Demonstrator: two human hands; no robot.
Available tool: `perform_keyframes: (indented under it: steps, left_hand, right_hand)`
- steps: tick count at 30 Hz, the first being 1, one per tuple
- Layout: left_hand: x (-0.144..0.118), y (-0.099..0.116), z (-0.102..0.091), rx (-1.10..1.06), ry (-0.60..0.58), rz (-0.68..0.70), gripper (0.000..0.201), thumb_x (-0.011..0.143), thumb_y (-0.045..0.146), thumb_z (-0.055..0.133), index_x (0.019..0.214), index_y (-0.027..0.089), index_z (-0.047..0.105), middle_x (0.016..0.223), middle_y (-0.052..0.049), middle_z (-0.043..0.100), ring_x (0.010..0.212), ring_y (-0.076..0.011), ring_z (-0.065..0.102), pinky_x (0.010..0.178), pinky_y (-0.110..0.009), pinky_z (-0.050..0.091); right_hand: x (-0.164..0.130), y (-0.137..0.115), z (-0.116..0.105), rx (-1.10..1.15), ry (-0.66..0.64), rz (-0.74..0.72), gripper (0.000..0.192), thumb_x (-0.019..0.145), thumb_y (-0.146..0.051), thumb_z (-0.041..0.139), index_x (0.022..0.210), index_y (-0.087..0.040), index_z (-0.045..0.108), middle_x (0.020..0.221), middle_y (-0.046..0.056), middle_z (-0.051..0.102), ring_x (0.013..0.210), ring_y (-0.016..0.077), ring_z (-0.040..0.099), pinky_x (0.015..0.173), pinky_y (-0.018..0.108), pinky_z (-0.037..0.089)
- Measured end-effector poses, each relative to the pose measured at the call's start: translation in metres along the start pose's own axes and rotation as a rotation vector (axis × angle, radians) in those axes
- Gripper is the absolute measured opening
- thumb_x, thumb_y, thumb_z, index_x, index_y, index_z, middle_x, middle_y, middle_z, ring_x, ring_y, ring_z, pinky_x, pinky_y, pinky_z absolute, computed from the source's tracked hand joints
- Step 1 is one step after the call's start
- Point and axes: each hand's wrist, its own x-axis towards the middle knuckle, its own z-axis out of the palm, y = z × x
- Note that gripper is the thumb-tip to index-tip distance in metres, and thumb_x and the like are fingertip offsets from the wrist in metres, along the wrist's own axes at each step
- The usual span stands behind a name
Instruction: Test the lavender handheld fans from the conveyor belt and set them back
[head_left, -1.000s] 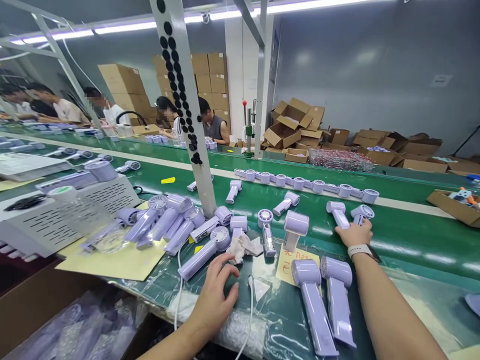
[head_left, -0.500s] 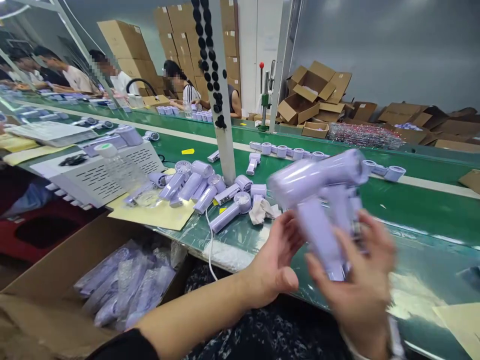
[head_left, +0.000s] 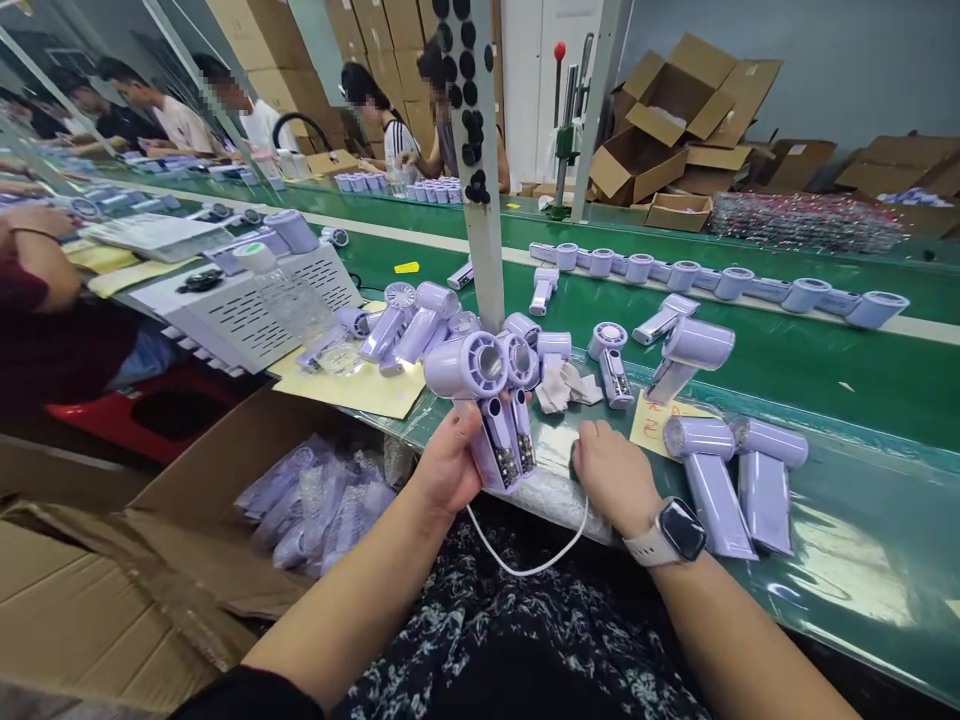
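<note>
My left hand [head_left: 450,462] grips two lilac handheld fans [head_left: 491,400] by their handles, heads up, open circuit sides facing me. My right hand [head_left: 613,476], with a smartwatch on the wrist, rests at the bench edge on a plastic sheet, closed on the end of a white cable [head_left: 525,555] that loops down below the bench. Two more lilac fans [head_left: 731,475] lie face down just right of my right hand. A further fan [head_left: 686,352] stands on a yellow note [head_left: 654,420].
A heap of lilac fans [head_left: 416,325] lies by a white post [head_left: 484,190]. A row of fans [head_left: 712,280] rides the green conveyor [head_left: 825,370]. A cardboard box of bagged fans [head_left: 322,495] sits below left. A white perforated unit [head_left: 247,300] stands left. Other people work at the far side.
My right hand brought two fans from the belt toward me and passed them to my left hand. It has since dropped to the bench edge onto the white cable. The view has tilted down.
</note>
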Motion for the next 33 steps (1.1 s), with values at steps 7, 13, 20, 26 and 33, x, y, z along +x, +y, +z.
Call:
perform_keyframes:
  steps: [7, 13, 20, 26, 33]
  left_hand:
    - [0.008, -0.011, 0.01, -0.038, -0.039, 0.071, 0.07, 0.058, 0.083, 0.079, 0.088, 0.021, 0.073, 0.1, -0.011, 0.08, 0.125, -0.0385, 0.067, 0.103, -0.05, 0.057]
    - [0.013, -0.019, 0.014, -0.084, -0.047, 0.05, 0.074, 0.058, 0.093, 0.069, 0.08, 0.022, 0.066, 0.1, -0.011, 0.078, 0.122, -0.0393, 0.068, 0.098, -0.051, 0.058]
    - [0.011, -0.008, 0.025, -0.1, -0.079, 0.077, 0.077, 0.063, 0.098, 0.056, 0.069, 0.022, 0.06, 0.099, -0.009, 0.078, 0.104, -0.0329, 0.074, 0.083, -0.044, 0.06]
    - [0.009, -0.01, 0.031, -0.073, 0.008, 0.235, 0.076, 0.058, 0.097, 0.063, 0.066, 0.021, 0.061, 0.094, -0.007, 0.078, 0.105, -0.0327, 0.074, 0.088, -0.044, 0.06]
    - [0.01, -0.013, 0.027, -0.092, -0.047, 0.159, 0.077, 0.06, 0.099, 0.057, 0.064, 0.022, 0.06, 0.098, -0.009, 0.078, 0.119, -0.036, 0.069, 0.094, -0.047, 0.059]
  right_hand:
    - [-0.025, -0.005, 0.0, 0.114, -0.061, -0.12, 0.016, 0.09, -0.023, 0.059, 0.079, -0.023, 0.048, 0.094, 0.016, 0.062, 0.093, 0.0334, 0.061, 0.081, 0.044, 0.048]
    - [-0.048, -0.021, -0.027, 0.707, -0.333, -0.155, 0.014, 0.103, -0.03, 0.048, 0.093, -0.023, 0.053, 0.069, 0.0, 0.066, 0.064, 0.0176, 0.063, 0.064, 0.029, 0.05]
    - [-0.06, -0.057, -0.033, 1.118, -0.316, -0.053, 0.037, 0.098, -0.048, 0.062, 0.074, -0.02, 0.06, 0.057, -0.002, 0.058, 0.055, 0.0133, 0.053, 0.058, 0.027, 0.042]
    - [-0.071, -0.076, -0.011, 1.392, -0.136, 0.172, 0.043, 0.101, -0.058, 0.058, 0.079, -0.022, 0.054, 0.05, -0.008, 0.044, 0.044, 0.0099, 0.043, 0.045, 0.023, 0.035]
    - [-0.066, -0.07, -0.017, 1.382, -0.253, 0.052, 0.045, 0.098, -0.059, 0.062, 0.077, -0.021, 0.056, 0.047, -0.009, 0.041, 0.042, 0.0102, 0.046, 0.044, 0.023, 0.037]
